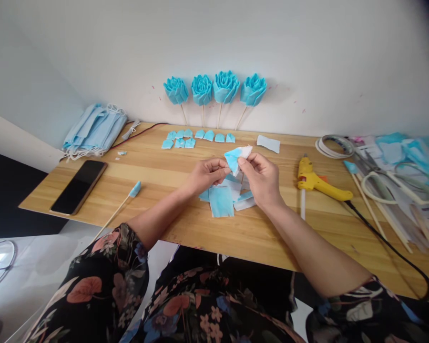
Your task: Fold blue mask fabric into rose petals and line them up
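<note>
Between my two hands is a small piece of blue and white mask fabric (pixel 233 157), partly folded to a point. My left hand (pixel 210 174) pinches its lower left edge. My right hand (pixel 262 178) grips the white side between thumb and fingers. Just below, cut blue and white fabric squares (pixel 221 202) lie in a loose pile on the table, partly hidden by my hands. Beyond them, several folded blue petals (pixel 179 143) sit in short rows. A stick with a blue wrapped tip (pixel 135 189) lies left of my left forearm.
Several blue fabric flowers (pixel 226 87) on sticks lean against the wall. A mask stack (pixel 95 128) and phone (pixel 79 186) lie left. At right are a yellow glue gun (pixel 321 185) with its cord, tape rolls (pixel 334 146), scissors (pixel 396 186) and sticks. A white strip (pixel 268 144) lies behind.
</note>
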Motion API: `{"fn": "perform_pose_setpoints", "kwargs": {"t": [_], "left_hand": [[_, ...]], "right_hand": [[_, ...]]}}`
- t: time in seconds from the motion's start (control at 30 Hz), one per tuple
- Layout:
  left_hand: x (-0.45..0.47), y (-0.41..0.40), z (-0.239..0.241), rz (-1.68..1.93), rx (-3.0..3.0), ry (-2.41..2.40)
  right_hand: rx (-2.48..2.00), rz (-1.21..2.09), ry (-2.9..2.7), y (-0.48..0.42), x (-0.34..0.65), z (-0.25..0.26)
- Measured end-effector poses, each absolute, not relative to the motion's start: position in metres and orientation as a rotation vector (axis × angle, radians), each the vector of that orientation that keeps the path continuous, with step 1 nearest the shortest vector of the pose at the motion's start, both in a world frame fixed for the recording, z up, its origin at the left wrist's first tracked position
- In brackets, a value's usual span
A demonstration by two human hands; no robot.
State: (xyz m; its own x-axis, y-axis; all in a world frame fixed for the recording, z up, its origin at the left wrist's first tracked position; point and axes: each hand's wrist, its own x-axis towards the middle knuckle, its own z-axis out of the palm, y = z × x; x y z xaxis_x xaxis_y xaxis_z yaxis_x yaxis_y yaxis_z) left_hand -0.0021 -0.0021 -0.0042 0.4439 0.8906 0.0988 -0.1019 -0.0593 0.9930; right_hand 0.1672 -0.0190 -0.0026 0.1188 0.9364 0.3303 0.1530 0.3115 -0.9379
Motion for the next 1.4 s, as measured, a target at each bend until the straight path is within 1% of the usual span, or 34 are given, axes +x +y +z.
{"fn": "perform_pose_setpoints", "kwargs": {"t": [0.8, 1.23, 1.4], "left_hand": [[0.000, -0.005, 0.000, 0.962, 1.378, 0.902], [-0.002, -0.008, 0.008, 1.016, 1.397, 0.878], [-0.001, -0.007, 0.005, 0.984, 1.390, 0.883]], "right_hand": [[-1.119, 0.798, -1.417, -0.023, 0.166, -0.004], [-1.141, 0.773, -1.354, -0.021, 0.169, 0.001], [-1.141, 0.777, -1.359, -0.020, 0.169, 0.000]]}}
